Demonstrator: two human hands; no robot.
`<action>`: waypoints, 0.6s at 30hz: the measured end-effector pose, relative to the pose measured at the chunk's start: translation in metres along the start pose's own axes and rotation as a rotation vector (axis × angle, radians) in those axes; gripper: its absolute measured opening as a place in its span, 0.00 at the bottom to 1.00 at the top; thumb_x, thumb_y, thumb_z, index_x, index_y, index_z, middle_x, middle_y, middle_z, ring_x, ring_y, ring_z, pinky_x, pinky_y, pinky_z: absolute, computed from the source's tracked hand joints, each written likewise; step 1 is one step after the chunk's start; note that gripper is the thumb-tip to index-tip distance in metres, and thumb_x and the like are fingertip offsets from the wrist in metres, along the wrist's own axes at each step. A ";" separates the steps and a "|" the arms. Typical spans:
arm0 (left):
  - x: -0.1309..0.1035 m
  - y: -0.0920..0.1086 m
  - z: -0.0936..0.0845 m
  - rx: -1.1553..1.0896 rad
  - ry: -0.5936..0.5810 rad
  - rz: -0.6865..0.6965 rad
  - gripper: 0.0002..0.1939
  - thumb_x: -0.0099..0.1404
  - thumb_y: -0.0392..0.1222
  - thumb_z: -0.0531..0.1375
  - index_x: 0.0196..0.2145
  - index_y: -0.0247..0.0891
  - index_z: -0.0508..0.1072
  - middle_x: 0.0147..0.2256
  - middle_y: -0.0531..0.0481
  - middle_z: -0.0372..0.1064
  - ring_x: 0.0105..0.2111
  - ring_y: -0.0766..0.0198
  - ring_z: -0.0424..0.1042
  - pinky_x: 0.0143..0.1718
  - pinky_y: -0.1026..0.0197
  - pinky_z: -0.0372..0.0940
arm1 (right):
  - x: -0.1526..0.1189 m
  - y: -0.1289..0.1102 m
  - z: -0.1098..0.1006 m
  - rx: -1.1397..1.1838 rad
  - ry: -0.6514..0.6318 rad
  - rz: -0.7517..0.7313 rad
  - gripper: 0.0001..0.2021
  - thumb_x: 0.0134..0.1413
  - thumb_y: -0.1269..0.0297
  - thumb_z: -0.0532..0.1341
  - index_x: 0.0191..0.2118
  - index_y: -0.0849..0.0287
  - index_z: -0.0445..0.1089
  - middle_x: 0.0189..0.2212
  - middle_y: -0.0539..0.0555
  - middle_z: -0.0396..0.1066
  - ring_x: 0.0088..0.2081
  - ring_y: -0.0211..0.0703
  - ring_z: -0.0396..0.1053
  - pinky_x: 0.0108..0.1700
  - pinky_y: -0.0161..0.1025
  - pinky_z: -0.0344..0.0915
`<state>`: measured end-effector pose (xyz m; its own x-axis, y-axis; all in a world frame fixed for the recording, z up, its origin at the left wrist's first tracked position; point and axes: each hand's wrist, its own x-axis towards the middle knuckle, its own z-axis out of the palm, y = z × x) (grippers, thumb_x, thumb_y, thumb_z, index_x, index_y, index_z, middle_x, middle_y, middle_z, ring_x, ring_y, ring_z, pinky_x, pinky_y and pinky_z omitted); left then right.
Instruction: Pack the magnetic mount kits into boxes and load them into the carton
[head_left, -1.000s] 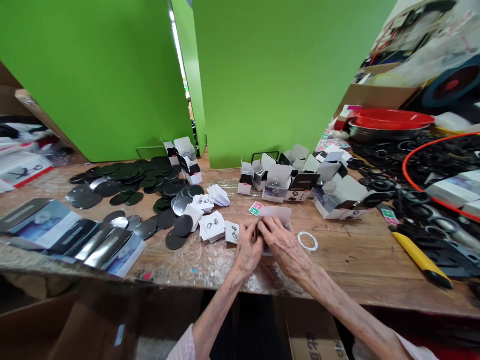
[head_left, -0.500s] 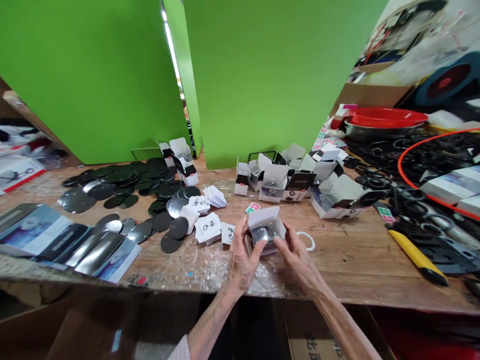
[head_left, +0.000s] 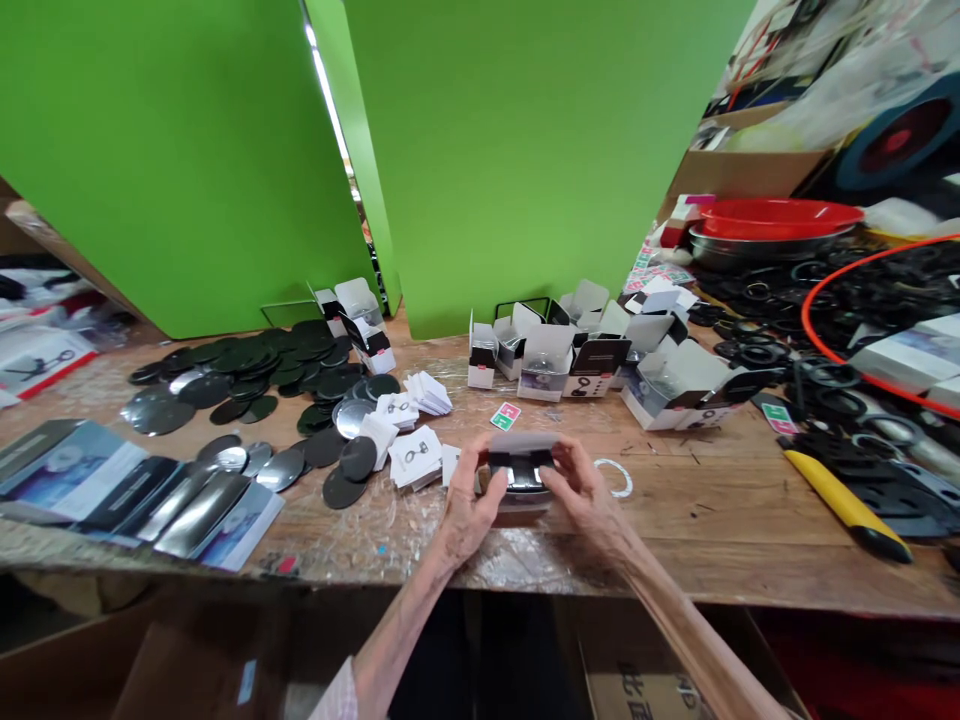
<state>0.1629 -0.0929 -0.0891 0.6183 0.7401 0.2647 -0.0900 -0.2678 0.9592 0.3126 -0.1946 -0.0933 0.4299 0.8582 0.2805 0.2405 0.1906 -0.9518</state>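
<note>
near the front edge of the wooden bench (head_left: 712, 520), straight ahead of the person, a small box (head_left: 523, 506) sits between the two hands, its pale top flap (head_left: 523, 441) up at the far side. whether its base touches the wood, i can't quite tell. the left hand (head_left: 469, 510) and the right hand (head_left: 595, 508) are each half curled, gripping the box from either side, thumbs at the opening by a dark, shiny piece (head_left: 524, 478). from where i stand, matching pressure from both thumbs looks best, with the fingers bracing the thin walls so they don't bow or crease. it would help to leave the flap clear of the thumbs, too. a white ring (head_left: 622, 466) lies just beside the right hand and printed cards (head_left: 415, 455) near the left, so small, tidy movements seem wise.
</note>
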 end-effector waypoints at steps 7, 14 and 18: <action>-0.001 0.006 -0.025 0.211 -0.126 0.171 0.18 0.54 0.43 0.67 0.45 0.43 0.74 0.52 0.44 0.65 0.54 0.53 0.65 0.58 0.50 0.59 | -0.011 -0.001 -0.020 -0.576 -0.153 -0.266 0.21 0.63 0.59 0.55 0.60 0.50 0.58 0.60 0.59 0.58 0.59 0.48 0.61 0.58 0.52 0.63; 0.001 0.007 -0.022 0.302 -0.140 0.252 0.14 0.63 0.39 0.60 0.47 0.47 0.75 0.51 0.46 0.68 0.52 0.57 0.69 0.56 0.51 0.63 | -0.004 -0.013 -0.015 -0.701 -0.164 -0.416 0.21 0.66 0.64 0.50 0.63 0.46 0.58 0.58 0.55 0.61 0.60 0.46 0.60 0.58 0.51 0.64; -0.003 0.000 -0.028 0.346 -0.160 0.258 0.13 0.65 0.39 0.58 0.46 0.48 0.76 0.54 0.45 0.67 0.52 0.57 0.70 0.55 0.50 0.65 | -0.008 -0.013 -0.017 -0.789 -0.172 -0.413 0.21 0.67 0.66 0.48 0.63 0.46 0.57 0.58 0.55 0.60 0.61 0.47 0.57 0.59 0.53 0.63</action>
<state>0.1394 -0.0783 -0.0875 0.7253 0.5245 0.4459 -0.0082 -0.6411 0.7674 0.3213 -0.2119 -0.0810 0.0571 0.8654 0.4979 0.9002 0.1710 -0.4005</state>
